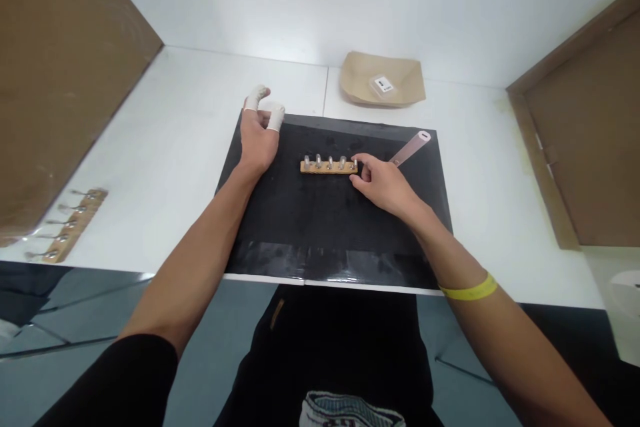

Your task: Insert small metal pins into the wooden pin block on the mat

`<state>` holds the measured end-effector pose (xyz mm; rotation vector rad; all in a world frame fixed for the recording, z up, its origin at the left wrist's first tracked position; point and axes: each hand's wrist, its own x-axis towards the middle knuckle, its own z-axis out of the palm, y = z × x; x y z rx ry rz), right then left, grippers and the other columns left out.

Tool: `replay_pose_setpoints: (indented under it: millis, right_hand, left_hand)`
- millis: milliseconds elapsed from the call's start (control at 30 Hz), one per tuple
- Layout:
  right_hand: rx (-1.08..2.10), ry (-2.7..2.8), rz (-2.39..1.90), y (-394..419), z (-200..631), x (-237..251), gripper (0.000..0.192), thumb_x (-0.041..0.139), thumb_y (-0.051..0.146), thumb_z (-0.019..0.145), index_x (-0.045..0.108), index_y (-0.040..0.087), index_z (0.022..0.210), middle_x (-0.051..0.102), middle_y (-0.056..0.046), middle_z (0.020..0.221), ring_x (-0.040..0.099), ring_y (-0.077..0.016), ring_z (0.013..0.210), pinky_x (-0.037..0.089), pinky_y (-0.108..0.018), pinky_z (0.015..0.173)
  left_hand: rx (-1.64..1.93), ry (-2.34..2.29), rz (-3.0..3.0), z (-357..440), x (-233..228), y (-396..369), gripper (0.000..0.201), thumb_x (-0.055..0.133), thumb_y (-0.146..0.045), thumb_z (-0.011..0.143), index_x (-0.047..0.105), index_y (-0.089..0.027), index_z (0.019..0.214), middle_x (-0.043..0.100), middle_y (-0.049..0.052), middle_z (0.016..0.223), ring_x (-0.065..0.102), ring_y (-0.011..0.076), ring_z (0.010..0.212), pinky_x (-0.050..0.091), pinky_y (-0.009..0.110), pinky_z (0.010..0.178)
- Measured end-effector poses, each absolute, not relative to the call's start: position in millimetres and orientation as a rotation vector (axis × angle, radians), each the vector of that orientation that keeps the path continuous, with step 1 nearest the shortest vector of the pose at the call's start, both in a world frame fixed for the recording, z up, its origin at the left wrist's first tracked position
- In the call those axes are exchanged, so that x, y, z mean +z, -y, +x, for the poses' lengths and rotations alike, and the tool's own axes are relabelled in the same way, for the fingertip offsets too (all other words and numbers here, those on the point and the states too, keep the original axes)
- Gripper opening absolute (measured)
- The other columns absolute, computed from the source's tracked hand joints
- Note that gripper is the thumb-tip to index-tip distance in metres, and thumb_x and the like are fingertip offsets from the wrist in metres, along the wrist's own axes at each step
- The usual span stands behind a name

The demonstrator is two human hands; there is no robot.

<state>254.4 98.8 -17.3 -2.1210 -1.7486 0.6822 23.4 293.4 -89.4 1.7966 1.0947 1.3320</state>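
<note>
I see bright, even light from overhead with only soft shadows. Glare streaks the black mat (330,260) at 6 o'clock, and the frame edges bow outward.

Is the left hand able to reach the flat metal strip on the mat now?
Probably yes, but awkwardly. The left hand rests at the mat's far left corner; the metal strip lies uncovered beyond the wooden block and the right hand, which it must cross.
</note>
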Motion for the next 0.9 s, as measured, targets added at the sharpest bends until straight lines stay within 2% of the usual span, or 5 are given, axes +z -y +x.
replay_pose_setpoints:
  millis: [167,433,567,700,900]
  right_hand:
    - [0.703,1.728,-2.106,-98.5,255.6,-18.5,0.026,0.065,0.022,0.093,0.068,0.019,0.118,0.067,0.002,0.078,0.058,-0.0147,0.068,0.036,-0.03,0.066]
    - [0.718,1.7,-2.087,-97.9,259.0,-24.7,0.029,0.067,0.025,0.093,0.068,0.02,0.121,0.067,0.002,0.078,0.059,-0.0151,0.07,0.037,-0.03,0.066]
    - [0.717,1.677,-2.081,-97.3,259.3,-24.7,0.042,0.068,0.025,0.093,0.063,0.018,0.134,0.068,0.002,0.08,0.061,-0.0161,0.073,0.039,-0.031,0.069]
    - [0.727,1.665,-2.081,-94.5,259.2,-23.8,0.05,0.068,0.025,0.092,0.058,0.016,0.14,0.068,0.002,0.081,0.062,-0.0172,0.074,0.04,-0.031,0.068]
    - [0.731,1.673,-2.059,-90.8,259.5,-24.0,0.044,0.068,0.023,0.093,0.061,0.017,0.135,0.067,0.002,0.081,0.06,-0.0168,0.074,0.038,-0.031,0.068]
  left_hand:
    - [1.31,-1.091,1.758,24.5,-87.3,-290.6,0.074,0.06,-0.078,0.09,0.051,-0.03,0.146,0.058,0.012,0.149,0.069,0.0252,0.098,0.054,0.047,0.1]
    - [1.311,-1.141,1.821,25.9,-80.9,-284.8,0.058,0.062,-0.065,0.095,0.053,-0.031,0.141,0.059,0.011,0.146,0.068,0.0216,0.091,0.056,0.043,0.091]
    - [1.333,-1.153,1.797,29.1,-79.0,-282.5,0.056,0.066,-0.06,0.093,0.054,-0.029,0.139,0.061,0.011,0.144,0.068,0.0197,0.089,0.057,0.041,0.089]
    - [1.339,-1.081,1.915,27.9,-68.8,-272.7,0.051,0.064,-0.056,0.095,0.057,-0.028,0.138,0.06,0.011,0.146,0.068,0.021,0.097,0.056,0.041,0.092]
    - [1.096,-0.801,2.266,23.5,-22.2,-239.3,0.04,0.063,-0.048,0.098,0.063,-0.031,0.135,0.051,0.008,0.156,0.065,0.0276,0.12,0.053,0.047,0.103]
